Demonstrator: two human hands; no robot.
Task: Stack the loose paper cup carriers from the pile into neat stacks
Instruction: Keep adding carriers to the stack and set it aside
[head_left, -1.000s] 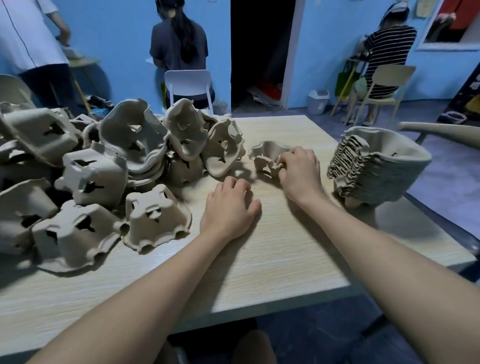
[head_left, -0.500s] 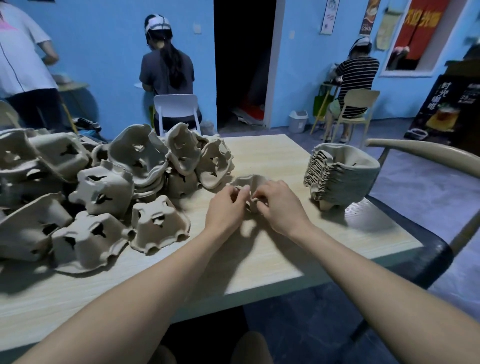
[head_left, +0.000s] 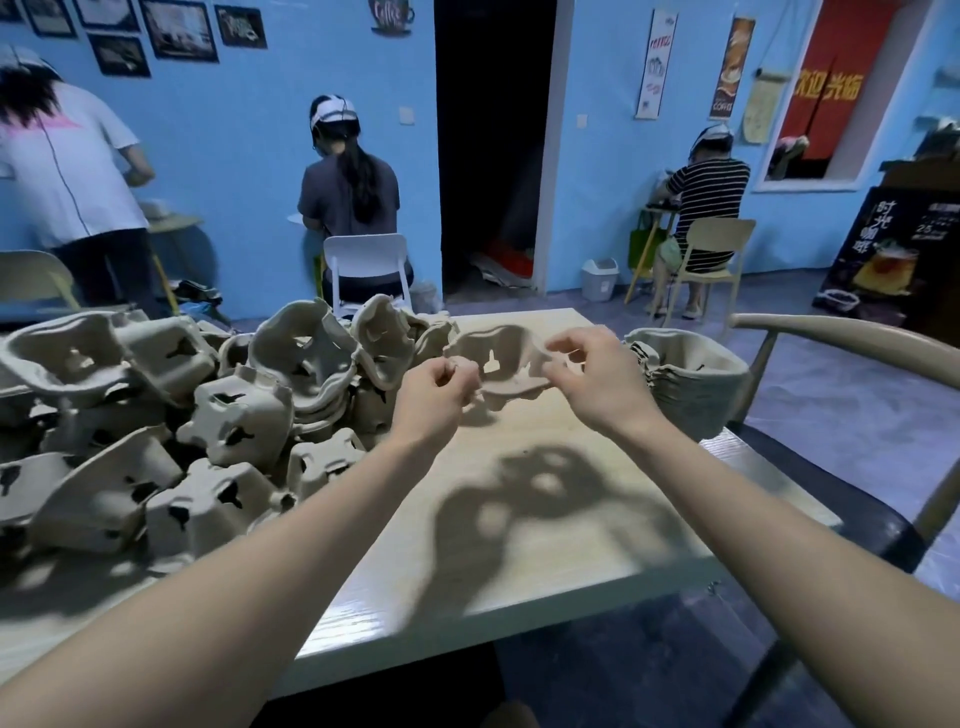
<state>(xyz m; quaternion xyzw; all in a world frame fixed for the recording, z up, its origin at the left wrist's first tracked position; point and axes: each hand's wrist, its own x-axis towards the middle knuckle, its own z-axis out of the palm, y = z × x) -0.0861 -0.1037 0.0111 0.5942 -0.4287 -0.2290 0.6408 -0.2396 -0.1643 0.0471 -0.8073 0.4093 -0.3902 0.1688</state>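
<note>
**One carrier held up between two hands**

While both forearms reach out over the wooden table (head_left: 519, 519), the left hand (head_left: 434, 387) and the right hand (head_left: 597, 379) hold a single paper cup carrier (head_left: 501, 358) in the air between them, clear of the tabletop. The left hand's fingers (head_left: 457, 371) are curled and pinch the carrier's left edge; the right hand's fingers (head_left: 563, 345) are bent round its right edge, thumb below and fingertips above. The carrier hangs roughly level with its hollow side facing the camera, and a dark cut-out shows near its middle. Its shadow, together with those of the hands, falls on the table below.

To the left lies the loose pile of carriers (head_left: 171, 415), heaped at all angles, some upside down with their cup wells showing as domes, others tipped on edge. It covers the left part of the table and reaches close to the left hand. To the right, just beyond the right hand, stands the neat stack of carriers (head_left: 691, 379), nested one inside another near the table's right edge.

A curved wooden chair back (head_left: 852, 343) rises beside the stack. Farther off, against the blue wall (head_left: 249, 156), three people work with their backs turned: one stands at the far left, one sits on a white chair (head_left: 366, 265), and one in a striped top sits at the right.
</note>
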